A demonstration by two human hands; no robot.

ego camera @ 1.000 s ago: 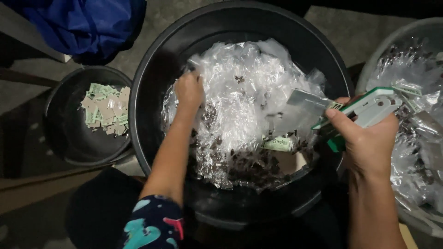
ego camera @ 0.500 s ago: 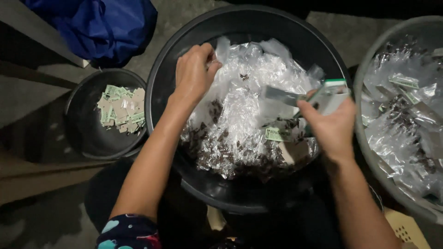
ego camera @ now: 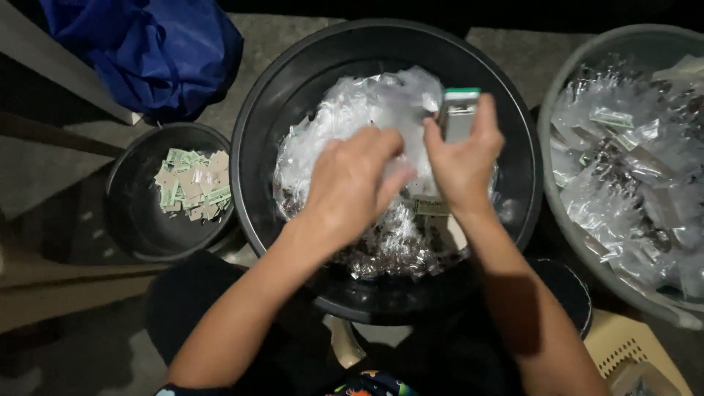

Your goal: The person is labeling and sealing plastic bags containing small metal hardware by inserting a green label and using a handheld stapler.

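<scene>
Black plastic, the large round tub [ego camera: 293,95] fills the centre of the frame, heaped with crinkled clear plastic packets [ego camera: 345,125]. Over the heap, the left hand [ego camera: 356,183] curls its fingers shut on a clear packet. Just beside it, the right hand [ego camera: 462,158] has a closed grip on a grey, green-capped handheld tool [ego camera: 458,114]. At left, a smaller black bowl [ego camera: 132,220] holds pale green paper tags [ego camera: 194,183]. At right, a grey tub [ego camera: 565,95] carries more packets.

The concrete floor [ego camera: 506,51] bears a black tub [ego camera: 293,81], a small black basin [ego camera: 136,213], and a grey tub [ego camera: 557,117].
</scene>
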